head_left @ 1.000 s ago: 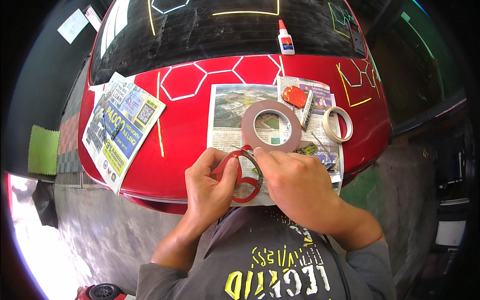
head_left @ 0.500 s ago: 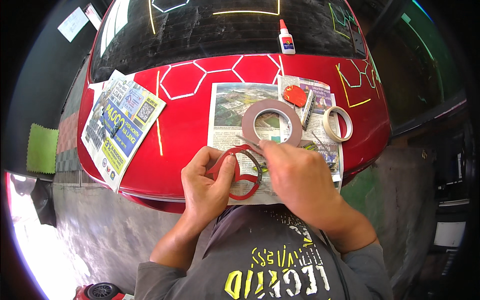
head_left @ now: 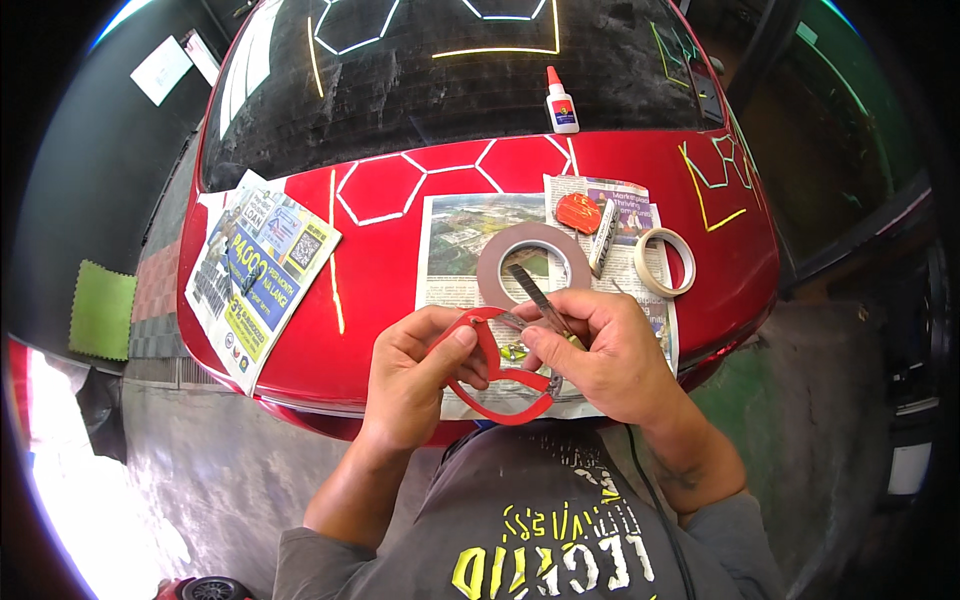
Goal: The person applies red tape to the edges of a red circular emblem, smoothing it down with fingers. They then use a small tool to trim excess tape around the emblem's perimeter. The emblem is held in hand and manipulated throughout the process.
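My left hand point(head_left: 412, 368) is closed on a thin red frame point(head_left: 520, 411) with curved, loop-like parts and a dark grey joint on its right side. Fingers of that hand pass through one loop. In my right hand point(head_left: 618, 352) is a narrow, dark, blade-like tool point(head_left: 534, 291), pinched by thumb and fingers and slanting up to the left. Its lower end is partly covered by the fingers. The right fingertips are close to the frame's upper edge; whether they touch it I cannot tell. Both hands are over newspaper point(head_left: 455, 285) on a red car's rear.
On the newspaper are a brown tape roll point(head_left: 497, 262), a cream tape roll point(head_left: 684, 262), a red round piece point(head_left: 578, 212) and a white-and-black tube point(head_left: 602, 238). A red-capped glue bottle point(head_left: 562, 110) stands beyond, by the dark rear window. Folded newspaper point(head_left: 262, 275) lies left.
My right hand has turned, so the dark tool points up and away instead of lying across the frame. The frame has tilted in my left hand. The view has shifted slightly.
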`<control>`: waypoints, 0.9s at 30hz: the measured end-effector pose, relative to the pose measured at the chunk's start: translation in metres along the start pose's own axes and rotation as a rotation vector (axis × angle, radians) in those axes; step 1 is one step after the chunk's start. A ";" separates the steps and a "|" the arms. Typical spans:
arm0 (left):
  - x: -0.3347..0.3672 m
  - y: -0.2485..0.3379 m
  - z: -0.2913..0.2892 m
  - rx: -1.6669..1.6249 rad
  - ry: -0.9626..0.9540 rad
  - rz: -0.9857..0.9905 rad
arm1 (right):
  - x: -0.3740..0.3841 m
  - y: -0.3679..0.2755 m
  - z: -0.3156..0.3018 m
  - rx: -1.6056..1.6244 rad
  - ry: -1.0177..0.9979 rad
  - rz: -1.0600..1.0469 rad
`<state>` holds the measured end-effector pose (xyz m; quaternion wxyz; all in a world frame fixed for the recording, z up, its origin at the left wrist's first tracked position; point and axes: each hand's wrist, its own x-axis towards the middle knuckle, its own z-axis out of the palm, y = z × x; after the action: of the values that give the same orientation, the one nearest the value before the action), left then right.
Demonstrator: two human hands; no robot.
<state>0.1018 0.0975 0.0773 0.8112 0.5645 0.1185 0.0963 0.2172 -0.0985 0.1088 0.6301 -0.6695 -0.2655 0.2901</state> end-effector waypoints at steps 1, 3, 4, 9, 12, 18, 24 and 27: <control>0.000 0.000 0.004 -0.013 -0.010 -0.003 | -0.002 0.000 -0.003 0.004 -0.003 0.019; 0.000 -0.001 0.010 -0.046 -0.021 -0.023 | -0.006 0.002 -0.010 0.029 -0.008 0.008; 0.000 -0.002 0.013 -0.066 -0.023 -0.040 | -0.009 0.003 -0.013 0.043 -0.010 0.005; -0.002 -0.004 0.039 -0.144 -0.018 -0.077 | -0.026 -0.005 -0.032 0.177 -0.073 0.062; -0.003 -0.008 0.059 -0.129 0.002 -0.061 | -0.038 -0.004 -0.049 0.224 -0.131 0.085; 0.000 -0.025 0.101 -0.034 0.073 -0.030 | -0.064 0.014 -0.078 0.360 -0.182 0.137; -0.013 -0.046 0.137 -0.370 -0.017 0.125 | -0.086 0.028 -0.103 0.510 -0.166 0.126; -0.024 -0.065 0.160 -0.217 -0.092 0.279 | -0.089 0.038 -0.109 0.693 -0.210 0.154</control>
<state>0.1290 -0.0749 0.0718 0.8507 0.4884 -0.0092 0.1940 0.2337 -0.2402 0.0801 0.7651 -0.4008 -0.1637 0.4767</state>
